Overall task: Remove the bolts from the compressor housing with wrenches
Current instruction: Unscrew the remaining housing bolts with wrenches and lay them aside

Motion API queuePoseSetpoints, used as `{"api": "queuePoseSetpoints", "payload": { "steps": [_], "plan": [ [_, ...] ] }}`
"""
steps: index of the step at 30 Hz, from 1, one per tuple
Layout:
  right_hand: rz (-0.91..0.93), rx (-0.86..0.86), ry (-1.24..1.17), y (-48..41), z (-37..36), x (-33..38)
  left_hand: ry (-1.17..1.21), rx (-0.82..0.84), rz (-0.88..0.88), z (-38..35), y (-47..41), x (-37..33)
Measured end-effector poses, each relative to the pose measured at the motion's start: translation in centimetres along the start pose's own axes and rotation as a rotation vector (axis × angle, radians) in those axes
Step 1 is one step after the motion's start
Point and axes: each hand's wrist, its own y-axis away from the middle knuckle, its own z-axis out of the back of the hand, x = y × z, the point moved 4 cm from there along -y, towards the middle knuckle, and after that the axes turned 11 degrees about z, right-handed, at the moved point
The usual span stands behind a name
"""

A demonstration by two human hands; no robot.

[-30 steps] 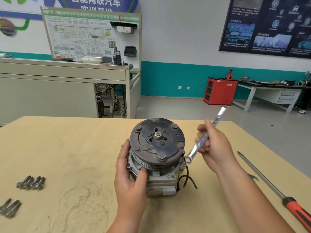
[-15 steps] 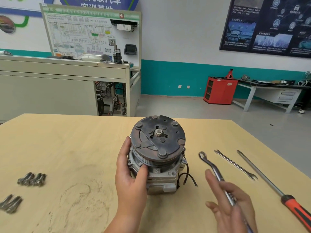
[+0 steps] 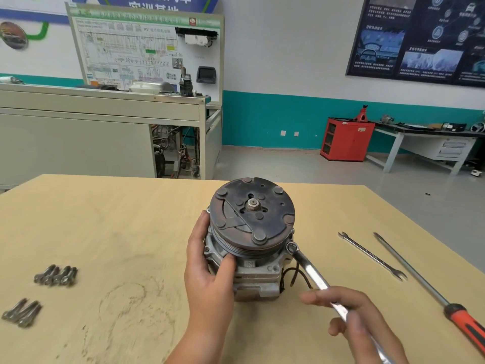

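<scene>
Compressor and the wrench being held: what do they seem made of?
The compressor housing looks like cast aluminium: dull grey, grainy. Its front disc, perhaps steel: brown, rust-like tarnish. The wrench, probably plated steel: bright, mirror-like.

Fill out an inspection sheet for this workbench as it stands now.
Surface: wooden table, scuffed, faint ring mark.
Job's things: compressor standing pulley-up; wrench, its ring seated on a bolt at the right flange.
Clutter: loose bolts in two piles at left; spare wrench and screwdriver lying at right.
Hands: left hand grips the compressor; right hand holds the wrench.
Cables: black wires loop from the compressor's right side.
Surroundings: grey bench, diagram board, red cabinet, dark poster.
</scene>
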Motion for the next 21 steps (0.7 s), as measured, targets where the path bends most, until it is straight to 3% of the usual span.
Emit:
{"api": "queuePoseSetpoints", "payload": {
  "steps": [3, 9, 21],
  "plan": [
    [-0.066, -0.061, -0.011, -0.8, 1.1, -0.4, 0.0, 0.005, 0.005, 0.0, 0.0, 0.0],
    [-0.156, -0.226, -0.262, -4.2, 3.1, -1.3, -0.007, 0.005, 0.0, 0.0, 0.0, 0.0],
    [-0.134, -0.201, -0.305, -5.9, 4.0, -2.5, 0.004, 0.005, 0.005, 0.0, 0.0, -0.2]
  ]
}}
